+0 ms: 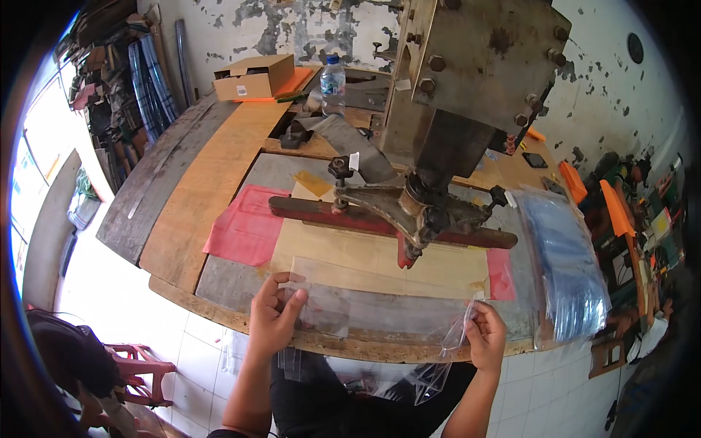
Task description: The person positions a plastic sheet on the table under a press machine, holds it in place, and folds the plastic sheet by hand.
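A clear plastic sheet (380, 310) stretches between my two hands at the table's front edge, its lower part hanging over my lap. My left hand (275, 314) pinches its left end between thumb and fingers. At the right end my right hand (485, 332) grips the gathered, creased plastic. Just beyond lies a cream-coloured board (365, 259) with red cloth (252, 226) showing at its left side. Above the board is the red bar (467, 237) of a heavy metal press (482, 66).
Stacked clear bluish plastic sheets (566, 263) lie at the table's right. A water bottle (333, 79) and an open cardboard box (255, 78) stand at the back. A red stool (142, 372) is on the floor at left, beside a partly visible person (73, 365).
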### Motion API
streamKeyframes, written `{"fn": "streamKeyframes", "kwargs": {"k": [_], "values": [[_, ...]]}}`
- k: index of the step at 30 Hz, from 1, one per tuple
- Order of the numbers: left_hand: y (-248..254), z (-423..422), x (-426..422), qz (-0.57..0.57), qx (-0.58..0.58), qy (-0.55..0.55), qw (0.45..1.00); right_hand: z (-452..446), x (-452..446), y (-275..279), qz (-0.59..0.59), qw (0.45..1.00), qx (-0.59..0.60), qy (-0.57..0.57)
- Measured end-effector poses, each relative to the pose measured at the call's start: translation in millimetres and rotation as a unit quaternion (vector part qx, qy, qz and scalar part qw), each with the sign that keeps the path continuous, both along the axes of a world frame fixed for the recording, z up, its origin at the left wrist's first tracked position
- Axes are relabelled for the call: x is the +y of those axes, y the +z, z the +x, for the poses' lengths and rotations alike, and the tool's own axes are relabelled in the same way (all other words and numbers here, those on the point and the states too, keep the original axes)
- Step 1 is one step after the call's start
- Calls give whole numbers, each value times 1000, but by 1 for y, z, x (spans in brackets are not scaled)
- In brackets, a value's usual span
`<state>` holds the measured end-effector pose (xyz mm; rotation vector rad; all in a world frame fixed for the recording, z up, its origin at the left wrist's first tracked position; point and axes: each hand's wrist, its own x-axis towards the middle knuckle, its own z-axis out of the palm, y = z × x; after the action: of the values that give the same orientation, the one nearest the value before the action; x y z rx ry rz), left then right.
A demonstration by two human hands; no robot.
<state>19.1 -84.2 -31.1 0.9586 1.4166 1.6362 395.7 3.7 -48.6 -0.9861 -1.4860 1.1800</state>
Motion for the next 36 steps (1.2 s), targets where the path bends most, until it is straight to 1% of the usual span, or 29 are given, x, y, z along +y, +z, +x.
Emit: {"fn": "streamKeyframes", "kwargs": {"k": [6,13,18,21,28,31,33,36], "values": [[-3,-5,-2,16,41,-22,999,-2,1,-1,46,998,-41,-26],[-1,-4,-2,16,41,-30,999,-4,1,0,54,997,-32,-37],[3,-5,-5,5,45,-38,998,-5,1,2,57,995,-57,-59],[-3,-9,-5,3,50,-39,998,-6,2,3,55,995,-51,-63],[0,-9,-6,-7,57,-46,997,-10,1,5,63,993,-57,-78],[-5,-9,-5,5,38,-47,998,-8,3,3,65,994,-50,-76],[-8,-7,-2,26,52,-14,998,-8,2,3,64,993,-58,-79],[1,-4,-3,40,28,-23,999,-8,2,3,60,993,-62,-81]]}}
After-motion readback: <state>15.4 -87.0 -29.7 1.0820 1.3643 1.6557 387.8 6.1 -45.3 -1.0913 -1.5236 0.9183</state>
